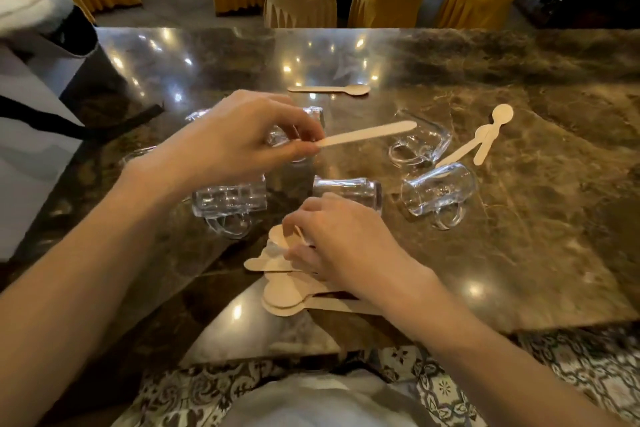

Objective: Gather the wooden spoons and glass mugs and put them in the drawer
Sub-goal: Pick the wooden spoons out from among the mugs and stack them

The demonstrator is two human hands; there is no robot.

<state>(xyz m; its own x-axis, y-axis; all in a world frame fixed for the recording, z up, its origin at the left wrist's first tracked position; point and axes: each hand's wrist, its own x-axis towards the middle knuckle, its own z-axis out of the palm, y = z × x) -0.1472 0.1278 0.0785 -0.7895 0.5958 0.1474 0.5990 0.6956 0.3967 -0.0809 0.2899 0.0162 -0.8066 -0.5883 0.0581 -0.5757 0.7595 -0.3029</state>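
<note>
Left grip (239,139) pinches spoon (370,133); right grip (349,246) clasps bundle (284,295).

Dim warm indoor light, many small bright glare spots on the shiny marble table (485,87), edges curved by wide lens, hands slightly blurred
</note>
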